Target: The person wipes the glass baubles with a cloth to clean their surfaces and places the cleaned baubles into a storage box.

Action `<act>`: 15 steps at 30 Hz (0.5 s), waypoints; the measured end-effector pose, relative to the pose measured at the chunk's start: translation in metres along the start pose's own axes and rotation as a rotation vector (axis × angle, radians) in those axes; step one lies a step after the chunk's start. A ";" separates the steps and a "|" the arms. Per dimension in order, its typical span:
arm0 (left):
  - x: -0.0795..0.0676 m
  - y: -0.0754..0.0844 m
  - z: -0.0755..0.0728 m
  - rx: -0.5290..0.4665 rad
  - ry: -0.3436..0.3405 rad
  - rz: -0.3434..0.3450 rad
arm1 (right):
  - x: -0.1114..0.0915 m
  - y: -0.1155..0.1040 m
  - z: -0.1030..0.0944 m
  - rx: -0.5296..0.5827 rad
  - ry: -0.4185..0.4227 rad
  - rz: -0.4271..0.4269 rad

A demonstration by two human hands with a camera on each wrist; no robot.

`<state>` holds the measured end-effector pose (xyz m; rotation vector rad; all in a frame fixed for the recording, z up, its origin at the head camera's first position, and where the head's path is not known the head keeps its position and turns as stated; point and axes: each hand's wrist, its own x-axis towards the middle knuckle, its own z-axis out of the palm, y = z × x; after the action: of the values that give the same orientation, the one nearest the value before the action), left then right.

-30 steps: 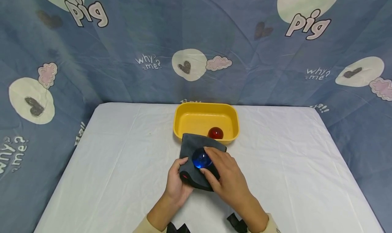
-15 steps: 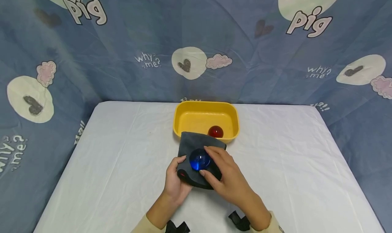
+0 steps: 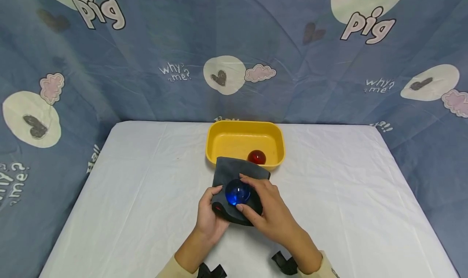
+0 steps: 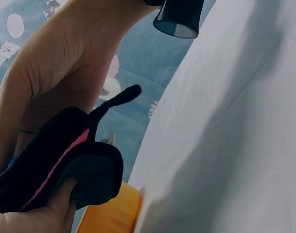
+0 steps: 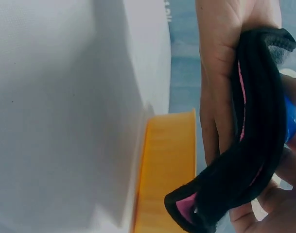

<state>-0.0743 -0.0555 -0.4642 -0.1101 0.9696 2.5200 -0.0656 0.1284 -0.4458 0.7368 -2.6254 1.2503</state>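
Note:
A dark grey folded cloth with a black edge lies across my left hand. The left thumb presses on top while the fingers run beneath it, as the right wrist view shows. Against the cloth's upper face sits a clear blue ball; my right hand pinches its right side between thumb and fingertips. From the left wrist view the cloth appears edge-on, with a pink strip along its layers. A sliver of the blue ball shows behind the cloth in the right wrist view.
Just beyond the hands stands a yellow tray holding a red ball. The cloth overlaps the tray's front edge in the head view. A white sheet covers the table; a printed blue curtain hangs behind.
The blue ball and the cloth have shifted slightly left and toward me, then stayed nearly still. The right fingers have moved a little with the ball. The red ball stays in the tray.

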 end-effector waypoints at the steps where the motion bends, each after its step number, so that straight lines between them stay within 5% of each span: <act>1: 0.000 0.000 0.000 0.001 0.000 0.000 | 0.000 -0.001 0.000 -0.003 0.002 -0.003; 15: -0.002 -0.004 0.002 0.010 -0.032 -0.017 | 0.000 0.000 0.005 -0.157 0.087 -0.070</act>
<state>-0.0708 -0.0516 -0.4648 -0.0746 0.9652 2.4938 -0.0654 0.1246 -0.4495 0.7237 -2.5675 1.0207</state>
